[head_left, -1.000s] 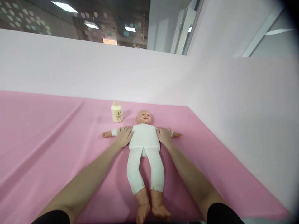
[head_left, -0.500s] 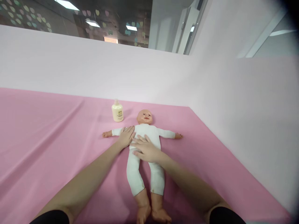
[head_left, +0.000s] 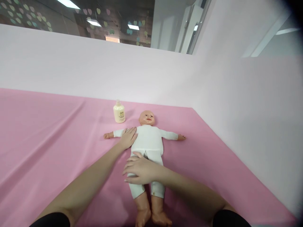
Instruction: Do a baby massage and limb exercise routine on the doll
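Observation:
A baby doll (head_left: 149, 138) in a white top and white trousers lies on its back, arms spread wide, bare feet toward me. My left hand (head_left: 128, 137) rests flat on the doll's shoulder and upper arm on the left side, fingers stretched out. Across the doll's thighs lies my right hand (head_left: 140, 169), its fingers extended and somewhat apart, pointing left. Neither hand grips anything. Part of the trousers is hidden beneath my right hand and forearm.
A cream-coloured pump bottle (head_left: 119, 113) stands left of the doll's head. Pink cloth (head_left: 59, 132) with a few folds covers the surface. White walls (head_left: 94, 69) rise behind and to the right, with a window (head_left: 118, 22) above the back one.
My right hand has slid from the doll's belly down to its thighs. The doll's feet have shifted slightly left. My left hand has stayed at the shoulder.

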{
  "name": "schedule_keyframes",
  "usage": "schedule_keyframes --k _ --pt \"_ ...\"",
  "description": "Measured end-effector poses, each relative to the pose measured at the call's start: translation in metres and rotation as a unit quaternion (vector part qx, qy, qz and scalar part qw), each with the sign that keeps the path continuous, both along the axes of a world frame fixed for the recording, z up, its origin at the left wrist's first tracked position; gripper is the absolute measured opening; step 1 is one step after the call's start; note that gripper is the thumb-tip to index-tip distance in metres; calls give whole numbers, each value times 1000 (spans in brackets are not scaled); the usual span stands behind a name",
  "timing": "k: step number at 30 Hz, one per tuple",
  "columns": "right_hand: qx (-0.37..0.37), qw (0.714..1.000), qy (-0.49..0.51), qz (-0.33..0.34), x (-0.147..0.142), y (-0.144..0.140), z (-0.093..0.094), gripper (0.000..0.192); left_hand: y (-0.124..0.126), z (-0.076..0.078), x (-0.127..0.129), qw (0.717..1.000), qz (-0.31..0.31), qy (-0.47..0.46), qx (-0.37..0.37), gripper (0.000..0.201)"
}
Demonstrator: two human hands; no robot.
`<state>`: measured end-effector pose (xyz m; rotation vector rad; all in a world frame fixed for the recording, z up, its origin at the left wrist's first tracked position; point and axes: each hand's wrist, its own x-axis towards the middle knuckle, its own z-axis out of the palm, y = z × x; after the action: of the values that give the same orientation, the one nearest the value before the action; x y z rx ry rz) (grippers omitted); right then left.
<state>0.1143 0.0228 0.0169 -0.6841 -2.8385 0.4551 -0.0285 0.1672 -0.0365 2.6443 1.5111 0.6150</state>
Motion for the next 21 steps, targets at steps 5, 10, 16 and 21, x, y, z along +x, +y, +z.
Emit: schedule_keyframes --k 5,10,16,21 --pt "15 998 9 -61 13 19 7 28 1 -1 0 1000 -1 -8 -8 52" --pt "25 974 67 -216 44 61 -5 35 0 -1 1 1000 -1 -21 -3 49" --pt "28 907 157 -389 83 101 -32 45 -10 5 8 997 -45 -22 -65 57" --pt "43 892 204 -401 90 110 -46 47 -43 27 27 977 -195 -3 -83 56"
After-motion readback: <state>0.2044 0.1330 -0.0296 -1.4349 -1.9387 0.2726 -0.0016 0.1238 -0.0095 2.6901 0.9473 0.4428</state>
